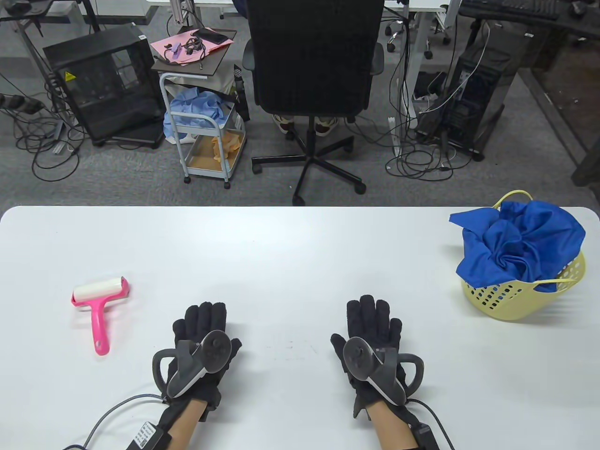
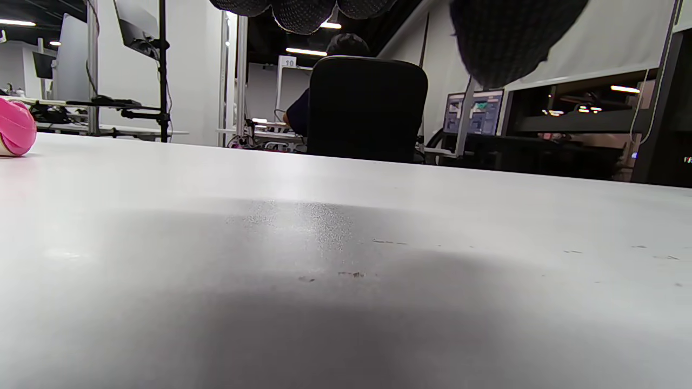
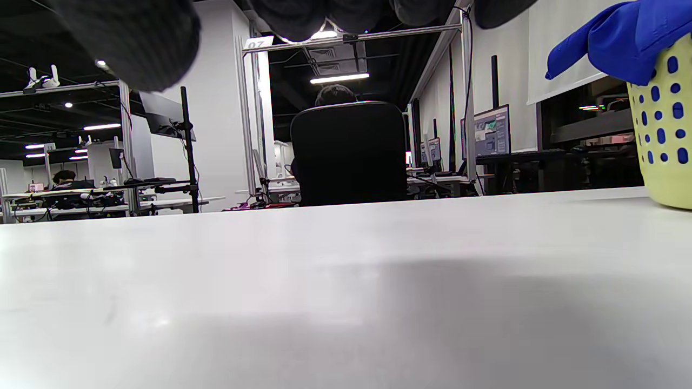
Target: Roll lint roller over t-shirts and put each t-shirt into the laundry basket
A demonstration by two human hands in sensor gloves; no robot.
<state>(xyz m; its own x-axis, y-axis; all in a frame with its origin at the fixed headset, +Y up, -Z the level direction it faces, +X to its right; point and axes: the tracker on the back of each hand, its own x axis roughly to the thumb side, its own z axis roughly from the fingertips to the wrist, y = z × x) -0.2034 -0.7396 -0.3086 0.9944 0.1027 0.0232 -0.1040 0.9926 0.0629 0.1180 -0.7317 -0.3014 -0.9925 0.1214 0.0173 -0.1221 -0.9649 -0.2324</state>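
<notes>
A pink lint roller [image 1: 100, 304] with a white roll lies on the white table [image 1: 290, 253] at the left; its pink end [image 2: 15, 127] shows at the left edge of the left wrist view. A blue t-shirt [image 1: 518, 246] is bunched in the yellow laundry basket [image 1: 520, 300] at the right; shirt [image 3: 616, 38] and basket [image 3: 662, 135] also show in the right wrist view. My left hand [image 1: 202, 328] lies flat on the table, fingers straight, right of the roller and apart from it. My right hand [image 1: 371, 323] lies flat too, well left of the basket. Both hold nothing.
A black office chair [image 1: 311, 70] stands beyond the table's far edge, with a small cart [image 1: 206, 136] and computer cases on the floor. A person sits behind the chair [image 3: 348, 156] in the wrist views.
</notes>
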